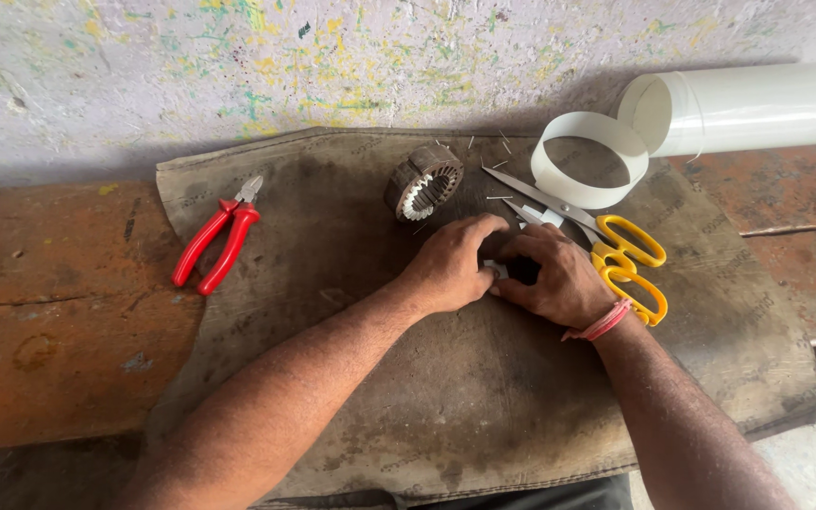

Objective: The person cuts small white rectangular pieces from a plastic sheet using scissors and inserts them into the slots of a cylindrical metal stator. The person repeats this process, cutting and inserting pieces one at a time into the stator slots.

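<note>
White strip [495,269] between both hands' fingers [484,247]

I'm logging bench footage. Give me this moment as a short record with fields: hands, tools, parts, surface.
left hand: pressed fingertip to fingertip with the right, on a small white piece
right hand: same piece, mostly hidden
tools: red-handled pliers lying left; yellow-handled scissors beside right hand
parts: ring-shaped slotted metal core; white sheet roll with a loose curl
surface: worn brown mat
</note>
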